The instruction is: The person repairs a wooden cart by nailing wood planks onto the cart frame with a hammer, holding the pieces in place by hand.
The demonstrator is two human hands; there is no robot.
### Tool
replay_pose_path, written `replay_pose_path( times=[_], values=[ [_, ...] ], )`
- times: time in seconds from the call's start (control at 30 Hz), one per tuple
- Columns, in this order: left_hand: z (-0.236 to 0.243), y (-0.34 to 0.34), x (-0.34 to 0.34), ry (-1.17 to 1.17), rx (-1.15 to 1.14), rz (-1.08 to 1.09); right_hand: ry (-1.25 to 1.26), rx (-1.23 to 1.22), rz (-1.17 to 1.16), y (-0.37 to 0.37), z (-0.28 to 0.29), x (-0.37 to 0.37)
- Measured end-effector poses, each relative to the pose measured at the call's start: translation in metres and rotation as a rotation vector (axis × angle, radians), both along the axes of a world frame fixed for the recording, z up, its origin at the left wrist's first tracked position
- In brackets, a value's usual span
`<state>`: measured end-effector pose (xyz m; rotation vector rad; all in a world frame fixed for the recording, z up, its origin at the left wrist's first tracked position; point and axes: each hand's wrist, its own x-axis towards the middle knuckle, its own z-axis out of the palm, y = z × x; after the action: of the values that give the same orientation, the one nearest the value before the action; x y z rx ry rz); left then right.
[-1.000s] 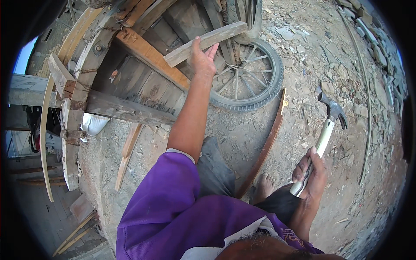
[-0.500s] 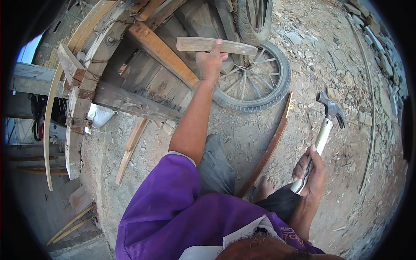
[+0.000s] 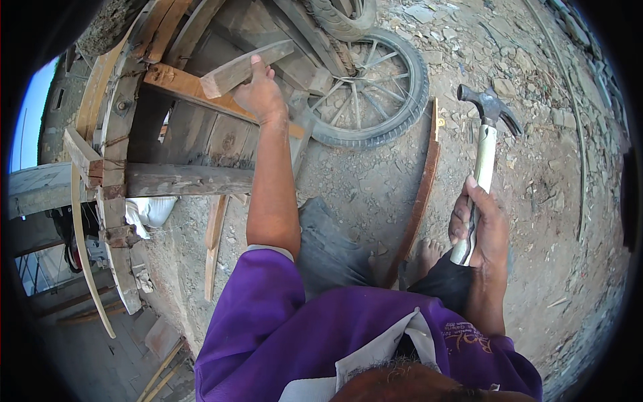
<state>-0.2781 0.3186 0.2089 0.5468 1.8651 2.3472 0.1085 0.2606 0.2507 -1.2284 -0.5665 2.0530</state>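
By the fingers (image 3: 256, 63) of the left hand (image 3: 260, 98), a short greyish wooden piece (image 3: 234, 71) is clamped; it is held tilted, its right end higher, in front of an orange-brown beam (image 3: 179, 83). By the fingers of the right hand (image 3: 485, 224), the lower handle of a claw hammer (image 3: 485, 151) is gripped, its dark head directed away from the body. Farther out, a spoked wheel (image 3: 357, 81) is seen beside the wooden frame (image 3: 191, 179). Nearer, a curved reddish-brown strip (image 3: 422, 191) is seen on the dusty ground (image 3: 335, 173), beside a bare foot (image 3: 429, 254).
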Motion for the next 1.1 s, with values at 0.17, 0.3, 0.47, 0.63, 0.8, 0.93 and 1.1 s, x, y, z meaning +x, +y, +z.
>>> replay_pose_path(
  times=[0.17, 0.3, 0.47, 0.63, 0.8, 0.93, 1.1],
  values=[
    [-0.018, 0.016, -0.012, -0.231, 0.193, -0.074, -0.01, 0.01, -0.007, -0.001, 0.0, -0.001],
    [-0.055, 0.045, -0.027, -0.568, 0.309, -0.019, -0.021, -0.005, 0.019, 0.001, -0.005, 0.001],
    [-0.078, 0.046, -0.033, -0.654, 0.543, -0.034, 0.039, -0.027, 0.053, -0.005, -0.01, 0.004],
    [-0.086, 0.056, -0.029, -0.74, 0.645, -0.017, -0.009, 0.016, 0.072, -0.01, -0.016, 0.016],
    [-0.09, 0.066, -0.035, -0.758, 0.616, 0.051, -0.015, -0.025, 0.015, -0.011, -0.019, 0.02],
    [-0.1, 0.074, -0.038, -0.807, 0.608, 0.113, -0.025, -0.015, 0.041, -0.008, -0.023, 0.022],
    [-0.095, 0.084, -0.03, -0.86, 0.5, 0.242, -0.061, -0.006, 0.044, -0.006, -0.018, 0.017]
  ],
)
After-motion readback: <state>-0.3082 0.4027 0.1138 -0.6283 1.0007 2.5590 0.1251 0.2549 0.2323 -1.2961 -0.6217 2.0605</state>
